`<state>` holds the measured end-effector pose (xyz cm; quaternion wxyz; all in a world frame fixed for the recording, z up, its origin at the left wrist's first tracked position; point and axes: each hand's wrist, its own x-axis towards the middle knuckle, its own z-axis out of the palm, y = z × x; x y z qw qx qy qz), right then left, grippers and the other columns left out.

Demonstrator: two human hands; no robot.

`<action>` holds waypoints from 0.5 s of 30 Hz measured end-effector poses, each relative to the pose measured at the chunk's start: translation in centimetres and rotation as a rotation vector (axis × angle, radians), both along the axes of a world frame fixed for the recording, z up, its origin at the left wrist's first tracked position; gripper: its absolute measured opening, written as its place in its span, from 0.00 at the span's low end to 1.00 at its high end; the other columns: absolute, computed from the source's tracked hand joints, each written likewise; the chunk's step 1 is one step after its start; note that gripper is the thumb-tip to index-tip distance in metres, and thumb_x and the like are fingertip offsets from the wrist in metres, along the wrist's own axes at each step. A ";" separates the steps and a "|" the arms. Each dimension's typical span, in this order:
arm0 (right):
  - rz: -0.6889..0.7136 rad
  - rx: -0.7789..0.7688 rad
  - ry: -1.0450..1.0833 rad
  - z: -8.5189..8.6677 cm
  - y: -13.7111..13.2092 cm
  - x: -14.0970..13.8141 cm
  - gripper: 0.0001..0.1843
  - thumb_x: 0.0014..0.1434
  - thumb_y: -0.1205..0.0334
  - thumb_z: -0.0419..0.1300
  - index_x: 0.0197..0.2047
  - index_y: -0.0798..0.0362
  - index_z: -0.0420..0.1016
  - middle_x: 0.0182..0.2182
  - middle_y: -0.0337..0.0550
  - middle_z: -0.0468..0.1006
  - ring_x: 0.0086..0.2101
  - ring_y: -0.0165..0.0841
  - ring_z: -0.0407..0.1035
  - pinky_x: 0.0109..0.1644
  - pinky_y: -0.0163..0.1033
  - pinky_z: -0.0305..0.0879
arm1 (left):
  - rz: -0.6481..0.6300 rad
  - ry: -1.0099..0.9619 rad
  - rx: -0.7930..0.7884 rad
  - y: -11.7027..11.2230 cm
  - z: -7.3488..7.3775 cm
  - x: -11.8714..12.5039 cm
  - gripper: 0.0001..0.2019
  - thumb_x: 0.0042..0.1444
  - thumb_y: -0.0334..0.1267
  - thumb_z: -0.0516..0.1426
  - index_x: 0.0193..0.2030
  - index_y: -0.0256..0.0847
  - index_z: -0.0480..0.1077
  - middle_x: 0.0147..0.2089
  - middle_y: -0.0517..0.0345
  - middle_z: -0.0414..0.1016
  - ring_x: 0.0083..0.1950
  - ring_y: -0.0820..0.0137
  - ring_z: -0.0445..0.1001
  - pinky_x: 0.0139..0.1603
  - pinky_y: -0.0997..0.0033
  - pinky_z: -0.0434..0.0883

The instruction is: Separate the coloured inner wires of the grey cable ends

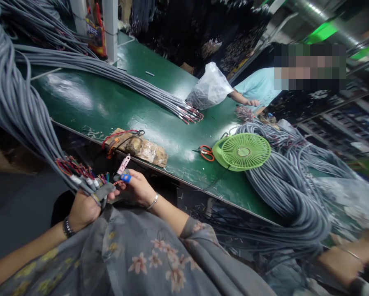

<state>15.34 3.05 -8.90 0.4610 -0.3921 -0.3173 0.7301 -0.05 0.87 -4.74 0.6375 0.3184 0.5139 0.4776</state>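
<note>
My left hand [87, 209] is closed round the ends of several grey cables [38, 111], which hang in a thick bundle from the upper left. Stripped ends with thin coloured wires [79, 169] fan out just above it. A dark grey strip of cloth or tape [105, 190] lies across its fingers. My right hand [138, 188], with blue tape [126, 178] wrapped on a finger, pinches thin orange-red wires beside the left fingertips. A small pale pink tool-like piece [124, 164] sticks up just above the right fingers; whether the hand holds it I cannot tell.
A taped cardboard block [147, 151] sits at the green table's [76, 113] edge. Beyond are orange-handled scissors [206, 153], a green fan [242, 152], a cable bundle [135, 84] and a plastic bag [210, 86]. A co-worker [258, 88] sits opposite; another person's arm [341, 263] shows lower right.
</note>
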 end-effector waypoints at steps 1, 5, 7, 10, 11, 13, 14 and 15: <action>-0.017 -0.029 0.031 -0.1 0.3 0.2 0.24 0.53 0.42 0.73 0.29 0.52 0.73 0.22 0.35 0.73 0.24 0.27 0.66 0.30 0.34 0.65 | 0.007 -0.022 -0.007 0.0 0.2 0.0 0.15 0.29 0.48 0.76 0.16 0.44 0.77 0.16 0.59 0.77 0.22 0.66 0.78 0.27 0.70 0.77; -0.012 -0.113 0.092 0.4 1.7 0.5 0.27 0.61 0.35 0.64 0.36 0.54 0.77 0.27 0.39 0.76 0.27 0.28 0.68 0.31 0.34 0.68 | -0.003 -0.049 -0.009 0.2 0.9 0.4 0.15 0.30 0.45 0.75 0.16 0.44 0.76 0.16 0.59 0.77 0.23 0.65 0.79 0.26 0.70 0.76; -0.007 -0.067 0.072 0.6 2.2 0.2 0.29 0.57 0.32 0.67 0.36 0.54 0.78 0.28 0.39 0.76 0.27 0.28 0.67 0.31 0.34 0.67 | 0.019 -0.053 -0.010 0.4 1.0 0.7 0.15 0.29 0.44 0.75 0.17 0.44 0.75 0.16 0.59 0.76 0.24 0.64 0.79 0.26 0.69 0.75; -0.136 0.043 -0.054 0.3 2.4 -0.5 0.32 0.47 0.30 0.72 0.30 0.53 0.76 0.25 0.37 0.74 0.25 0.28 0.64 0.30 0.35 0.64 | 0.052 -0.054 -0.048 0.7 0.8 1.1 0.15 0.26 0.43 0.75 0.18 0.44 0.75 0.16 0.60 0.76 0.25 0.60 0.81 0.27 0.67 0.76; -0.202 0.074 -0.107 0.0 2.4 -0.7 0.32 0.45 0.29 0.72 0.28 0.52 0.75 0.23 0.36 0.73 0.24 0.28 0.62 0.30 0.35 0.63 | 0.049 -0.051 -0.064 0.8 0.6 1.2 0.15 0.26 0.43 0.75 0.18 0.44 0.75 0.16 0.60 0.77 0.26 0.59 0.82 0.27 0.67 0.76; -0.301 0.117 -0.182 -0.4 2.4 -0.9 0.33 0.45 0.27 0.71 0.26 0.51 0.73 0.21 0.36 0.71 0.24 0.28 0.61 0.30 0.36 0.62 | 0.036 -0.042 -0.075 0.8 0.3 1.2 0.15 0.26 0.43 0.74 0.17 0.44 0.74 0.17 0.60 0.77 0.27 0.58 0.83 0.30 0.65 0.78; -0.314 0.120 -0.192 -0.6 2.4 -1.0 0.33 0.46 0.26 0.69 0.26 0.50 0.72 0.21 0.36 0.70 0.24 0.28 0.61 0.30 0.36 0.62 | 0.027 -0.034 -0.072 0.9 0.1 1.1 0.15 0.28 0.43 0.74 0.17 0.44 0.74 0.17 0.60 0.78 0.27 0.58 0.83 0.31 0.64 0.79; -0.303 0.111 -0.184 -0.7 2.4 -1.0 0.33 0.47 0.25 0.68 0.26 0.50 0.72 0.21 0.36 0.70 0.24 0.29 0.61 0.30 0.36 0.62 | 0.015 -0.027 -0.067 0.9 -0.1 1.1 0.14 0.29 0.44 0.74 0.17 0.44 0.74 0.17 0.60 0.78 0.28 0.58 0.83 0.32 0.64 0.79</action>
